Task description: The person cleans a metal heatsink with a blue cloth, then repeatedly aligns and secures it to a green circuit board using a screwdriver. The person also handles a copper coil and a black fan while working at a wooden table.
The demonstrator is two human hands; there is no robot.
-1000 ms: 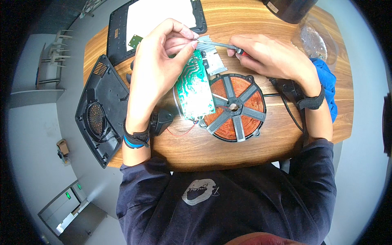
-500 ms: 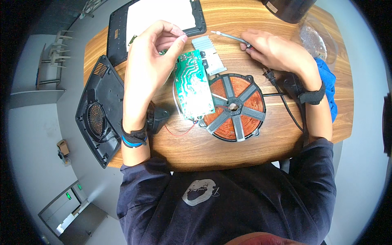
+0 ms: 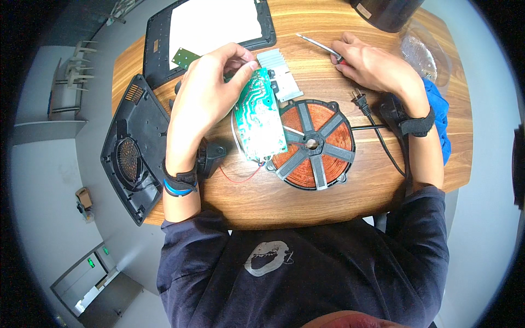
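My left hand [image 3: 210,90] hovers over the far end of a green circuit board [image 3: 260,117], its thumb and forefinger curled together near the board's top edge. Whatever lies between those fingertips is too small or hidden to make out. A finned silver heat sink [image 3: 280,74] sits just right of them, against the board. In my right hand [image 3: 366,63] is a screwdriver [image 3: 320,45], its shaft pointing up and left above the table. The board's near end overlaps a round copper coil [image 3: 342,134] with dark spokes, and thin wires run out from there.
A black casing with a fan grille [image 3: 131,158] lies at the left. Behind are a black frame with a white panel [image 3: 213,24] and a small green board [image 3: 185,57]. To the right lie a power plug [image 3: 361,101], blue cloth [image 3: 437,117], clear plastic tray [image 3: 421,54] and dark container [image 3: 387,12].
My left hand has come down nearer to the circuit board, uncovering more of the small green board. The screwdriver has shifted slightly right and away from me, tilting more steeply.
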